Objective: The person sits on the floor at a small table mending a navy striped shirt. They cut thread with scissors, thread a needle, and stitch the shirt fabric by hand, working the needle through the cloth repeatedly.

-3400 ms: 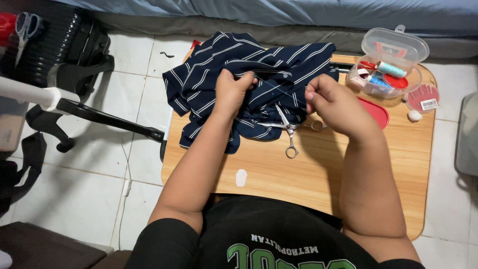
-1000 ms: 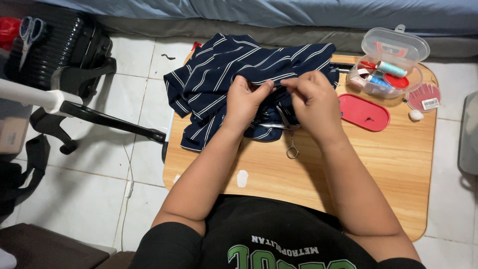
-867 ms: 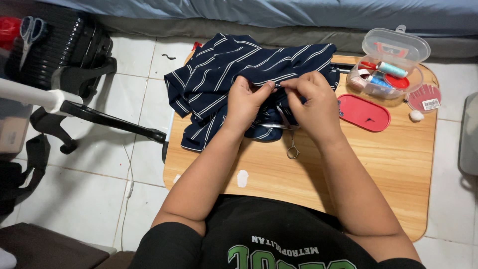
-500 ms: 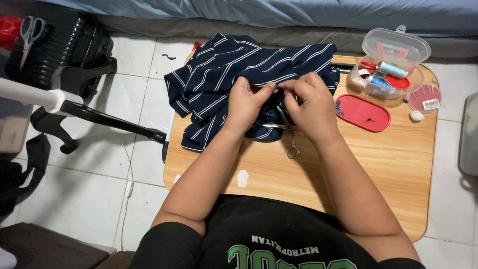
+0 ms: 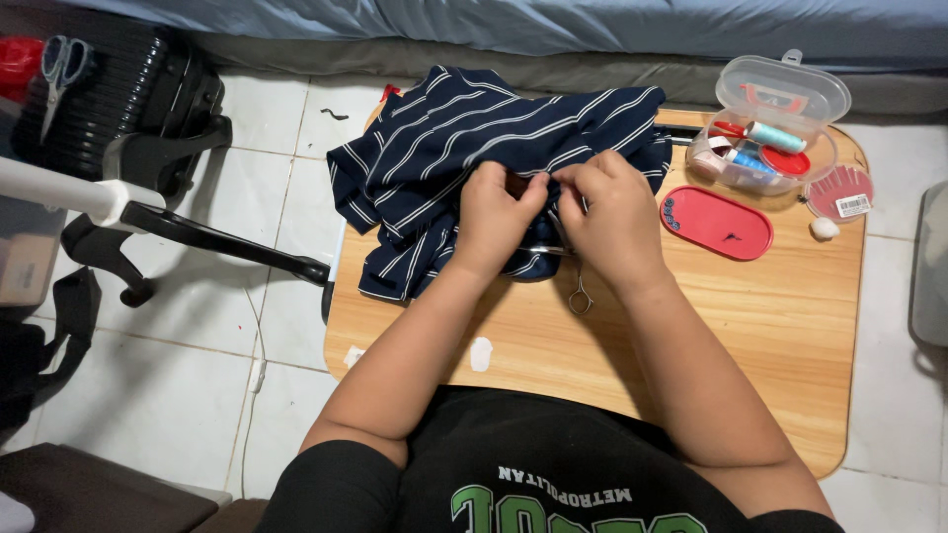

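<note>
Where it lies bunched on the wooden table [image 5: 770, 326], the striped cloth [image 5: 444, 128] (soft, light, floppy) is pinched by left hand [image 5: 491, 215] and right hand [image 5: 614, 219], held close together; a folded edge is best gripped.

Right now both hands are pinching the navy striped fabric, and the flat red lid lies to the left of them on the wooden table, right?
Not quite. In the head view the flat red lid lies right of the hands, not left. Both the left hand and right hand do pinch the navy striped fabric on the wooden table.
</note>
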